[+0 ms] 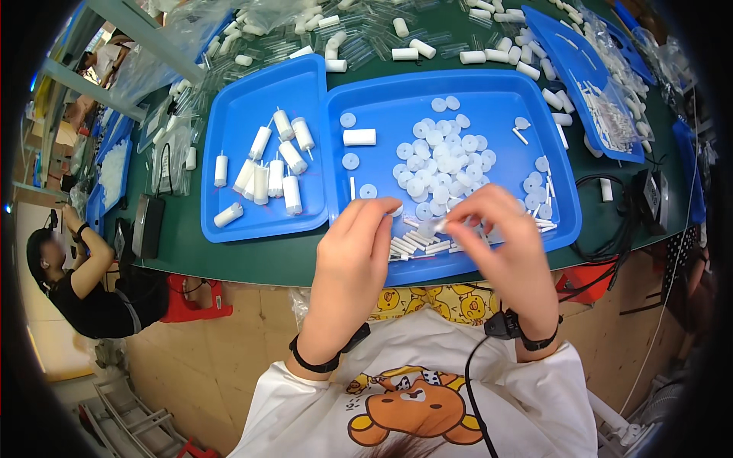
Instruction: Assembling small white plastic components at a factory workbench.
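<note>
My left hand is closed over the near side of a blue tray, thumb and fingertips pinched at the edge of a translucent white disc, which they mostly cover. My right hand, slightly blurred, pinches a small white piece whose exact shape is smeared. Between and below both hands lie several short white rods. Beyond them spreads a heap of round translucent discs, each with a small centre. One white cylinder lies at the tray's left.
A second blue tray on the left holds several white cylinders with thin pins. Loose cylinders and clear tubes cover the far table. Another blue tray stands right, near black cables. A person sits at far left.
</note>
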The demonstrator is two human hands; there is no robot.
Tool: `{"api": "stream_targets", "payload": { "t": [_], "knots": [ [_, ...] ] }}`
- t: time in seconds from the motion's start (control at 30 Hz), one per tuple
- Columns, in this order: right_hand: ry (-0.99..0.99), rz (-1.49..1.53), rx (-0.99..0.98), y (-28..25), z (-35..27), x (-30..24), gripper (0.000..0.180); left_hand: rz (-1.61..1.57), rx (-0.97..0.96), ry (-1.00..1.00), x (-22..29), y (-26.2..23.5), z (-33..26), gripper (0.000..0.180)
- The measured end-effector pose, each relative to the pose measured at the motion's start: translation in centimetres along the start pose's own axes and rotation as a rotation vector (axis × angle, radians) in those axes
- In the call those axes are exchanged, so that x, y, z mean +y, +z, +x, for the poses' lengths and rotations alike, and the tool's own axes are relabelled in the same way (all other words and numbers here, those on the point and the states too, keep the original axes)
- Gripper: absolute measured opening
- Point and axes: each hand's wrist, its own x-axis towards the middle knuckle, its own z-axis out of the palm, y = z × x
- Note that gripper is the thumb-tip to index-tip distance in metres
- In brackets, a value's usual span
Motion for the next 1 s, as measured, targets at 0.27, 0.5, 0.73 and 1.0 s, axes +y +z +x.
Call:
{"api": "stream_targets", "payload": {
  "t": [0.27, 0.5, 0.73, 1.0],
  "knots": [
    [0.286, 0.38, 0.313, -1.2, -2.9, 2.1, 0.008, 0.062, -0.233, 0.096, 1.0, 2.1, 0.5, 0.025],
    [-0.042, -0.075, 0.19, -1.0, -3.6, 1.8, 0.018, -0.049, -0.223, -0.002, -0.1, 2.6, 0.0, 0.027],
    [-0.095, -0.091, 0.108, -0.4, -3.7, 2.1, 0.017, 0.073, -0.161, 0.052, -0.5, 1.8, -0.3, 0.026],
    [-0.14, -0.077, 0.125, -0.1, -3.9, 2.1, 0.018, 0.001, -0.21, 0.04, -0.3, 1.1, -0.3, 0.024]
  ]
}}
